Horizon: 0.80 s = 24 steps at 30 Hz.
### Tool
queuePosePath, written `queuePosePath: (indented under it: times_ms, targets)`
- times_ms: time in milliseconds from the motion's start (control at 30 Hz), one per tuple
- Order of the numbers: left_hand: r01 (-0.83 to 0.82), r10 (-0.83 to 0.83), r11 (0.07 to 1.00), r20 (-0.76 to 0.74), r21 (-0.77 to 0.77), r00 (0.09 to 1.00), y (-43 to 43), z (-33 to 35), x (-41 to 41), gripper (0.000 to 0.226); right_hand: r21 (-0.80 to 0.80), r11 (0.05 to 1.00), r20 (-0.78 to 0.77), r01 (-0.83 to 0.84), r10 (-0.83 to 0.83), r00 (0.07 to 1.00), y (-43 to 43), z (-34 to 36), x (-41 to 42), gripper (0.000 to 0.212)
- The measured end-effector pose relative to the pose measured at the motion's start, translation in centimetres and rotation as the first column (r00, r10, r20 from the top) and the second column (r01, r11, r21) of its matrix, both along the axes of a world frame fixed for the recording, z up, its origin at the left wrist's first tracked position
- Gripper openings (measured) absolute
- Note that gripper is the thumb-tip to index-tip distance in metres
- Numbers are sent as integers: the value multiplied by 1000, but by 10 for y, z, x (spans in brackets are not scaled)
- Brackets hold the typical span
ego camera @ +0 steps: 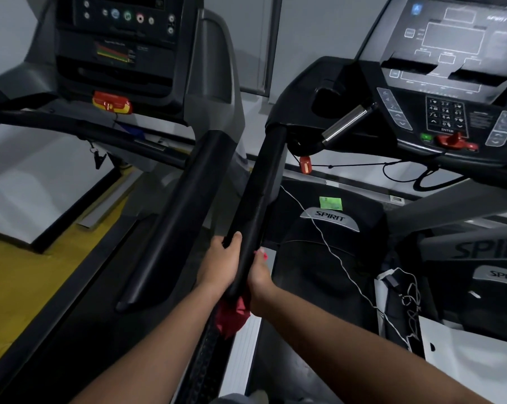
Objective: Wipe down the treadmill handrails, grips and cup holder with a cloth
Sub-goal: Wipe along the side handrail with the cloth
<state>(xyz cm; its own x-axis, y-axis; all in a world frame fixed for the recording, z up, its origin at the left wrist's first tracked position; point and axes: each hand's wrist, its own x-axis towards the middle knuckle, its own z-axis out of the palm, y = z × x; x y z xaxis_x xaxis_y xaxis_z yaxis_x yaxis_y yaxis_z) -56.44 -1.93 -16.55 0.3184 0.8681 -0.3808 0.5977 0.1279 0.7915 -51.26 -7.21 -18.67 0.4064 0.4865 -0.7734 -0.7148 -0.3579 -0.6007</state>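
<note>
— Where are your hands?
— I have both at the near end of the black handrail [258,193], the left rail of the right-hand treadmill [329,218]. My left hand [221,263] is clenched round it from the left, with the thumb lying over the top.
— And the cloth?
— The red cloth [231,316] is in my right hand [259,275], which grips it against the right side of the rail. A bunch of it hangs under the rail between my wrists, and a small corner shows at the fingertips.
— What's further along?
— The rail runs to the far console [450,68]. A silver grip [345,123] juts out just right of the rail's far end, with a dark recess [325,97] beyond it. A red clip [305,164] hangs below. A white cable [328,243] trails down on the right, and the neighbouring treadmill's rail [182,217] lies just to the left.
</note>
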Motion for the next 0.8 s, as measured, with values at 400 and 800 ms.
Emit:
queuePosePath:
  times_ms: [400, 800]
  targets:
    - [6, -5, 1000, 42, -23, 999, 1, -3, -3, 49, -6, 998, 193, -62, 62, 979, -2, 1, -7, 60]
    - [-16, 17, 1000, 64, -9, 998, 1, 0, -3, 43, -60, 989, 273, -136, 148, 951, -9, 14, -10, 60]
